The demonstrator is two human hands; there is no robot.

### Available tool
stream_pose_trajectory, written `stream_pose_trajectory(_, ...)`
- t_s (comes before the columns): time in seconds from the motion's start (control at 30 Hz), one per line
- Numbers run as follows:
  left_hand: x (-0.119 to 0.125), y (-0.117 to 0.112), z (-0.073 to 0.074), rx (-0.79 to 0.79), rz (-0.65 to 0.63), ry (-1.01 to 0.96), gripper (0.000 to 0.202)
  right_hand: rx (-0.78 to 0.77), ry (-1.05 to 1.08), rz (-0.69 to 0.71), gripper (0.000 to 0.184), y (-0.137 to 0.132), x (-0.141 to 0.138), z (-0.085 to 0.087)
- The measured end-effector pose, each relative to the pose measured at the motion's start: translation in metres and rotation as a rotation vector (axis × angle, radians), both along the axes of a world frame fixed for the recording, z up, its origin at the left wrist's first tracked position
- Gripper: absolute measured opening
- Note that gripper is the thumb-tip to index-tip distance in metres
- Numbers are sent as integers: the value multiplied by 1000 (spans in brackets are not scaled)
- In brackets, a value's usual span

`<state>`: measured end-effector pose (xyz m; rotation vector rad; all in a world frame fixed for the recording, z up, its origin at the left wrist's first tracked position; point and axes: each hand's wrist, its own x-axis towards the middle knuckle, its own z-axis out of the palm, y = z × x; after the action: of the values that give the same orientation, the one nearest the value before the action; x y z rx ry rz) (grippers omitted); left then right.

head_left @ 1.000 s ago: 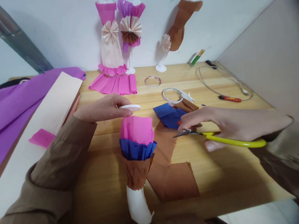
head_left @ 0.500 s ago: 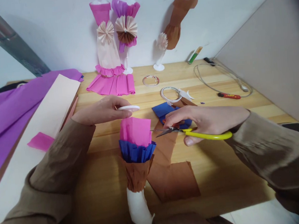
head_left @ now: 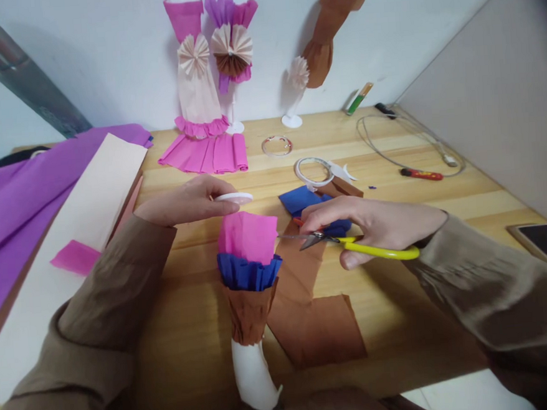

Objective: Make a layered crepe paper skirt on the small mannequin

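Observation:
My left hand [head_left: 186, 200] is closed on the white round base [head_left: 234, 198] of a small mannequin, which is turned with its white body [head_left: 253, 375] toward me. Around the mannequin are brown paper [head_left: 248, 310], a ruffled blue paper band [head_left: 247, 272] and a pink paper sheet [head_left: 250, 235] nearest the base. In my right hand [head_left: 380, 222] are yellow-handled scissors [head_left: 384, 251]. Their blades are parted, the thin one reaching the right edge of the pink sheet. Folded blue paper [head_left: 299, 200] and a brown paper piece [head_left: 326, 329] lie beneath and beside my right hand.
Several dressed mannequins, one in brown paper [head_left: 325, 39], stand by the wall. Tape rolls [head_left: 315, 172], a red utility knife [head_left: 421, 174], a cable [head_left: 366, 133] and a phone [head_left: 543, 245] are on the table [head_left: 189, 336]. Purple paper [head_left: 42, 190] and a cream sheet [head_left: 70, 244] cover the left.
The scissors' blades have come closer together at the pink sheet's right edge. That sheet is tilted slightly differently. The view has shifted a little, showing more of the phone.

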<state>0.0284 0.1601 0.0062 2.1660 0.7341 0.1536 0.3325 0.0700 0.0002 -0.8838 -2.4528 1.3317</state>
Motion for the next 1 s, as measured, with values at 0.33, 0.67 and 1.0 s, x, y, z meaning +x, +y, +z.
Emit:
stream_pose_trajectory(0.33,4,2,-14,-36,21,43,23,-103,66,-108,60,-1,-2,-37)
stream_pose_trajectory(0.67,9,4,-28,-91,64,-95,18,-21,57,-107,56,-1,-9,-29)
stream_pose_trajectory(1.0,3,10,-40,-220,111,-224,39,-25,50,-125,54,-1,-8,-30)
